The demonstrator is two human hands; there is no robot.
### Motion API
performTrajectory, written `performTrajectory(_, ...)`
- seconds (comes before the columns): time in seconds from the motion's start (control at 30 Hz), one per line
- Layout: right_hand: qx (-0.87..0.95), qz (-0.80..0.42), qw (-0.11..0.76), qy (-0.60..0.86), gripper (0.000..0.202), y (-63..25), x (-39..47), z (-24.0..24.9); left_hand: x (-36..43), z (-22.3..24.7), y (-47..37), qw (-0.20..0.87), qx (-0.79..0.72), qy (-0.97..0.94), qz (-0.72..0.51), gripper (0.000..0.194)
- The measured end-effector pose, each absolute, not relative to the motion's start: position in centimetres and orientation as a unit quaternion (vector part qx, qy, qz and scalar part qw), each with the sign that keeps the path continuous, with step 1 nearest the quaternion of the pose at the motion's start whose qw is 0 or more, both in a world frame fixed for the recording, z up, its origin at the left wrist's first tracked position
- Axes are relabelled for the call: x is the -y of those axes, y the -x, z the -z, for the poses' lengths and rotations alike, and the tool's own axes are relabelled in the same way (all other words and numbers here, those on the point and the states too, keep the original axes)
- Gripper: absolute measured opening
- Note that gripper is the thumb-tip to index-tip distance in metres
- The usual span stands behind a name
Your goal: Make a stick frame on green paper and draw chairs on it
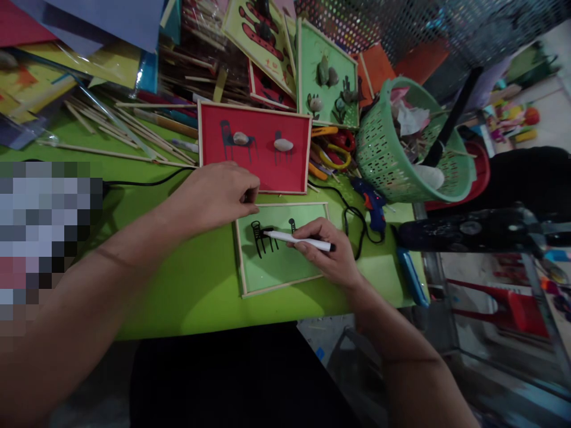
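Note:
My right hand [322,246] holds a white marker [294,239], its tip pointing left at a black chair drawing [264,235] on a green board [272,270] with a light wooden frame. Part of a second black drawing [292,224] shows just above the marker. My left hand [227,189] is bent with its fingers curled down, between the green board's upper left corner and a red framed board [276,172]; whether anything is in it is hidden. Two pale stones [241,138] [284,145] sit on the red board's chair drawings.
A green basket [379,142] holding scraps stands at the right, with a blue glue gun [372,205] before it. Scissors [332,154] lie beside the red board. Thin sticks [134,134] and more framed boards [328,77] fill the back. A black cable [147,181] crosses the green table [178,297].

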State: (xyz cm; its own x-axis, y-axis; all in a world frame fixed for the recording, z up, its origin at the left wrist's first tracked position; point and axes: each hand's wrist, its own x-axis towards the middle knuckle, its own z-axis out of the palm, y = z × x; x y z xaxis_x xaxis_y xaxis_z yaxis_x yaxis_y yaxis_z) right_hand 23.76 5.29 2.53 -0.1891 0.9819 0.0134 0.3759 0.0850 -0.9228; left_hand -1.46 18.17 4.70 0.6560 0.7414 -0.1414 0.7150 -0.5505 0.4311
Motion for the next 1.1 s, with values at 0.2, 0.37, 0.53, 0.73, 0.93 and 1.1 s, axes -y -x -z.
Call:
performTrajectory(0.2,0.632,-0.407,0.374,0.543,0.020,-23.84,-5.21,-2.55,-18.20,-4.67,1.57,0.224,-0.403,-0.887,-0.031,0.018)
performTrajectory(0.37,0.637,-0.415,0.364,0.538,0.023,-23.76,-5.33,-2.59,-18.22,-4.69,1.59,0.222,-0.401,-0.888,-0.042,0.016)
performTrajectory(0.53,0.635,-0.412,0.371,0.538,0.021,-23.75,-5.30,-2.57,-18.26,-4.59,1.61,0.229,-0.401,-0.886,-0.039,0.019)
performTrajectory(0.73,0.634,-0.406,0.376,0.540,0.020,-23.85,-5.20,-2.62,-18.20,-4.61,1.62,0.228,-0.404,-0.885,-0.042,0.018)
performTrajectory(0.93,0.639,-0.418,0.367,0.532,0.021,-23.84,-5.20,-2.82,-18.20,-4.65,1.63,0.222,-0.401,-0.888,-0.043,0.018)
performTrajectory(1.1,0.630,-0.417,0.376,0.537,0.020,-23.85,-5.15,-2.77,-18.22,-4.61,1.63,0.226,-0.403,-0.886,-0.039,0.018)
